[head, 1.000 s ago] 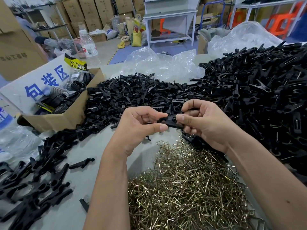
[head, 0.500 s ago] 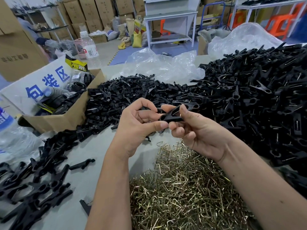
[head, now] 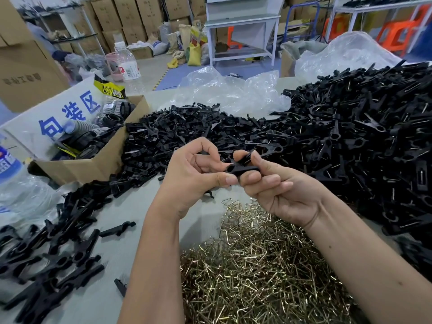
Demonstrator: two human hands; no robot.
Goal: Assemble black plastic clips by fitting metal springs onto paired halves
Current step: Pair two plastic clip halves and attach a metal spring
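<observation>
Head view: "PROTAPER" label (head: 112, 90) beside box (head: 93, 167).

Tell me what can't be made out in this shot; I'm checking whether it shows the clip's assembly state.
Head view only:
- Whether a spring sits on the black clip: the left hand and right hand cover most of it.
- Contents of the cardboard box: partly hidden by its wall.
- Pile of metal springs: cut off by the bottom edge.
</observation>
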